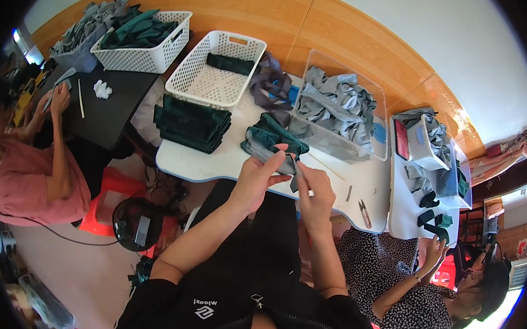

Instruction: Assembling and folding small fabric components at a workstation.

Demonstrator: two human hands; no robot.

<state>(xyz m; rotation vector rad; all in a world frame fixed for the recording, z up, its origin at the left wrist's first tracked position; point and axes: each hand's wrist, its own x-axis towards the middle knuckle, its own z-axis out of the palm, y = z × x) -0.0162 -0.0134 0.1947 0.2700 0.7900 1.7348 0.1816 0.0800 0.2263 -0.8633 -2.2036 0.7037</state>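
Over the front edge of the white table (182, 163), my two hands work on one piece of grey and dark green fabric (261, 145). My left hand (257, 182) is closed on it, thumb on top. Close by on the right, my right hand (315, 194) pinches the fabric's edge. A small dark flap hangs between the hands. Dark green velvety cloth bunches just beyond my fingers; whether it belongs to the same piece I cannot tell. A neat stack of folded dark green cloths (193, 123) lies to the left of my hands.
Behind the stack stands a white perforated basket (189, 87) holding one dark green cloth. A clear bin (368, 152) of grey fabric pieces is at right. Thread snips (365, 214) lie near the front edge. Co-workers sit at left and right; a black fan (137, 223) stands lower left.
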